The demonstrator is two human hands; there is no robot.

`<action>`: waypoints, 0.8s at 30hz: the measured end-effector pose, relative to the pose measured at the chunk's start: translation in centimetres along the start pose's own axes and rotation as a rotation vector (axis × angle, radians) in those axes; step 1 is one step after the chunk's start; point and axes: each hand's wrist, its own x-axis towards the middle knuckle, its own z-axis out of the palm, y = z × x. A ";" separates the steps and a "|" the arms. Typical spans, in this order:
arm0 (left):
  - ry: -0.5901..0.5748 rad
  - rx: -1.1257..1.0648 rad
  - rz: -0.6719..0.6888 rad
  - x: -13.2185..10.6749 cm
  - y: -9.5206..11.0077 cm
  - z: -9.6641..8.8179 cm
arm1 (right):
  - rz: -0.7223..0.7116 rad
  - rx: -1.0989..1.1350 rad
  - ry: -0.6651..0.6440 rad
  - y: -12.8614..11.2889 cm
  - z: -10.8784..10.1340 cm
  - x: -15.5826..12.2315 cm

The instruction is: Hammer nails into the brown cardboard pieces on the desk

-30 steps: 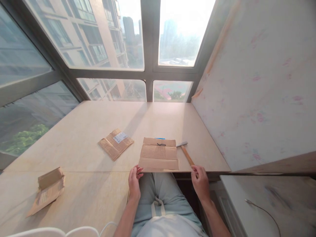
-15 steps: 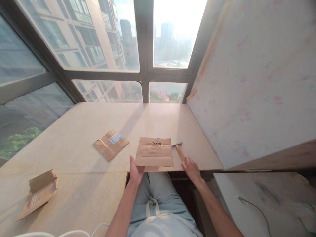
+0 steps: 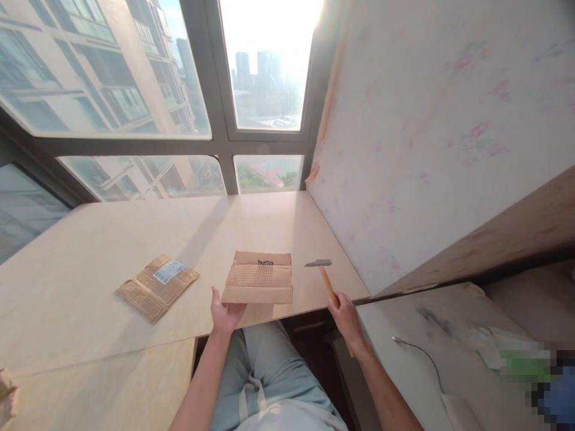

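My left hand [image 3: 226,311] supports a folded piece of cardboard [image 3: 258,294] by its near left corner. The fingers are hidden beneath it and the thumb sticks out to the left. Rows of small holes dot the middle panel of the cardboard, and a short row of dark nails [image 3: 265,263] stands at its far side. In my right hand [image 3: 344,310], closed around the wooden handle, is a hammer [image 3: 329,284]. The metal head is raised to the right of the cardboard, apart from it.
A flattened brown package with a white label [image 3: 169,271] lies on the pale wooden table [image 3: 162,227] at left. Another cardboard scrap [image 3: 6,395] shows at the left edge. Windows stand behind; a wall [image 3: 404,120] bounds the right. A cable [image 3: 417,348] lies on a lower surface.
The view has turned to the right. The hammer head has moved away from the cardboard's right edge, leaving a gap. My left hand still supports the cardboard.
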 end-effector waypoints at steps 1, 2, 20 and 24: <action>-0.001 0.011 -0.016 0.4 -0.7 0.4 | 0.027 0.025 0.012 0.1 -0.5 -0.1; 0.001 0.025 -0.033 0.7 -1.4 0.9 | 0.060 0.053 0.025 0.1 -1.0 -0.3; -0.176 0.285 -0.280 11.8 -14.8 9.5 | 0.131 0.363 0.139 -2.5 -11.2 -6.8; -0.137 0.346 -0.327 13.1 -15.7 10.5 | 0.065 0.343 0.111 -3.8 -9.4 -6.8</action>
